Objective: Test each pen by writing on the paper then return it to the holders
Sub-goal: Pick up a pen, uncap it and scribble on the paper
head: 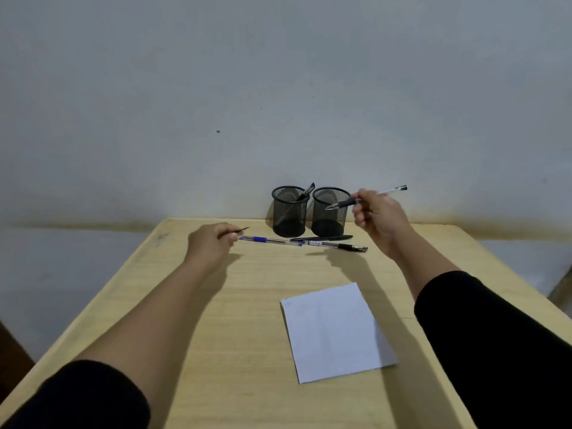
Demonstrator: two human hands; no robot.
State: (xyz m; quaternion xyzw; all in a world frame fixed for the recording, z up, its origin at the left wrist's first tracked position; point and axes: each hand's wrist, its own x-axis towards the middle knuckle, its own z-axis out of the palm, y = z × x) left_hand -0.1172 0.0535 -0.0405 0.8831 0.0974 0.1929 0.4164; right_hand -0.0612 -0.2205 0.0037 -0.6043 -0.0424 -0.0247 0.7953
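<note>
Presently my right hand [376, 218] pinches a clear pen [365, 198] between thumb and fingers, just behind its dark rubber grip, and holds it in the air near the mouth of the right holder [329, 212], tip pointing left toward the cup. My left hand [212, 243] is closed on a thin dark piece [241, 229], possibly a cap, though it is too small to identify; the hand sits beside the tip end of the blue pen [270, 240] lying on the table [241, 320]. Two more pens lie there: a black-grip pen [337, 245] overlapping the blue one end to end, and an all-black pen [322, 238] just behind them. The left holder [289, 212] contains one pen [306, 191], leaning against its rim. The paper [335, 331] lies nearer to me, well apart from the holders. Handling judgement: each pen is light, stiff and smooth on the barrel, so it rolls easily and can slip; take hold at the rubber grip, where friction is best. The mesh holders look light and could tip if a pen is pushed against the rim, so lower it tip first.
</note>
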